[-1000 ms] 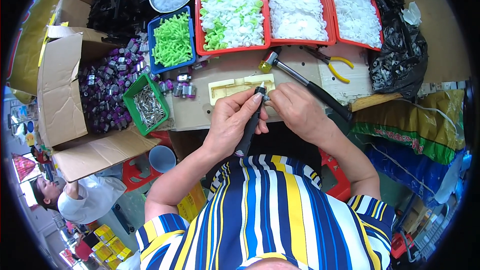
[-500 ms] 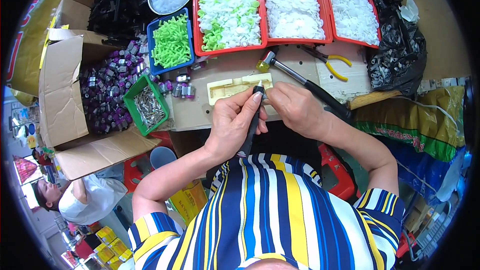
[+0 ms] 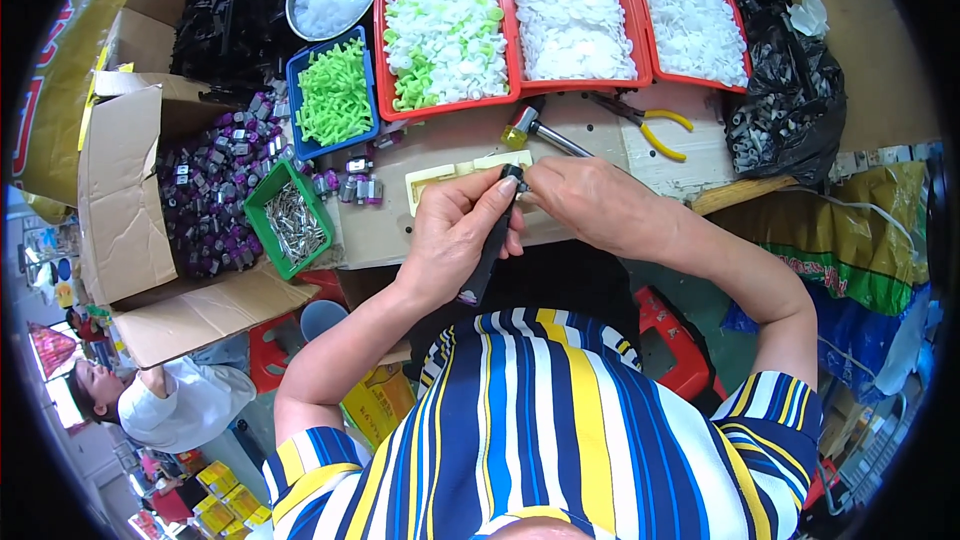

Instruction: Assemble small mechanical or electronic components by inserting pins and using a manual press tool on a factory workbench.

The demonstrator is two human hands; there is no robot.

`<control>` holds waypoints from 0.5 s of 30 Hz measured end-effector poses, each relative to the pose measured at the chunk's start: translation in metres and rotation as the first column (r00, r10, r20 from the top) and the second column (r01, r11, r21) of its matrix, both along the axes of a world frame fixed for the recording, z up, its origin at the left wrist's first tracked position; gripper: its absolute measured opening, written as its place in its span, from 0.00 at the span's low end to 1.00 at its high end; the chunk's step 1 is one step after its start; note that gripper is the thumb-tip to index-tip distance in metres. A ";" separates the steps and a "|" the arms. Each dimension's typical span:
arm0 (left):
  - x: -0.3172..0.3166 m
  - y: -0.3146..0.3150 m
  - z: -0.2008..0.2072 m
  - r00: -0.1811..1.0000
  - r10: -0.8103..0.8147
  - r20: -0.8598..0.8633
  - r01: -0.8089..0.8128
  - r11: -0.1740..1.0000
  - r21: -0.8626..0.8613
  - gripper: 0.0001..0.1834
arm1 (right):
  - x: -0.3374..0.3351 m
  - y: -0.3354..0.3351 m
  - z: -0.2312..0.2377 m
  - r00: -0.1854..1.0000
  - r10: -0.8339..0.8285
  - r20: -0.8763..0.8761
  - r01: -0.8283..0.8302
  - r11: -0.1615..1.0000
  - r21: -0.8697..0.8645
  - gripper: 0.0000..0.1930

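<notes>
My left hand (image 3: 452,232) is closed round a long black plastic piece (image 3: 486,258), shaped like a handle, with its thumb near the upper end. The piece tilts, its lower end pointing toward my striped shirt. At its upper end my right hand (image 3: 598,204) is closed in a pinch; whatever lies between those fingertips is too small and hidden to make out. Just beyond both hands lies a cream block with a moulded hollow (image 3: 432,180), partly covered by my fingers. A hammer (image 3: 556,137) with a yellow-tipped head lies behind my right hand, which hides its handle.
Red trays (image 3: 511,90) of small white and green parts line the back. A blue tray (image 3: 374,125) holds green pieces; a green tray (image 3: 262,240) holds metal pins. Purple-grey parts (image 3: 215,180) fill a carton. Yellow-handled pliers (image 3: 660,140) lie right. A person (image 3: 185,400) sits at left.
The white tip at the black piece's upper end no longer shows. My right hand has turned flatter and now covers the hammer's handle. The view has shifted slightly.
</notes>
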State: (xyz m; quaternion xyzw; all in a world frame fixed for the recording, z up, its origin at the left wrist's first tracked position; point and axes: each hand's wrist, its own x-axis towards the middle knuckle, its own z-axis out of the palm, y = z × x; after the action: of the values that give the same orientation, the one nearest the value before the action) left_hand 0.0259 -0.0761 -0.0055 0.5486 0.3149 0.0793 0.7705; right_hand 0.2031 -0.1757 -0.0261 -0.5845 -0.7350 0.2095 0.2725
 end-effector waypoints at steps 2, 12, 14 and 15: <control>-0.001 0.001 -0.002 1.000 -0.011 0.007 0.011 1.000 0.000 0.15 | -0.001 0.000 0.000 1.000 0.009 -0.019 -0.008 1.000 0.025 0.05; -0.005 -0.009 -0.008 0.999 0.052 0.012 -0.050 0.994 -0.102 0.14 | -0.007 -0.005 -0.005 0.998 0.007 -0.065 -0.006 1.000 0.014 0.08; -0.003 -0.013 -0.007 0.998 0.060 0.028 -0.058 0.996 -0.072 0.14 | -0.009 -0.006 -0.007 0.999 -0.002 -0.040 0.006 0.997 0.083 0.07; -0.003 -0.013 -0.006 0.997 0.066 0.045 -0.064 0.997 -0.042 0.14 | -0.009 -0.007 -0.008 1.000 -0.015 -0.015 0.017 0.988 0.153 0.07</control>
State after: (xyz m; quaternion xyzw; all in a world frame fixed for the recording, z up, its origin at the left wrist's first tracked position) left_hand 0.0232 -0.0894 -0.0116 0.5205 0.3163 0.1107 0.7853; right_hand 0.1944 -0.1824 -0.0345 -0.5662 -0.7423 0.1543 0.3233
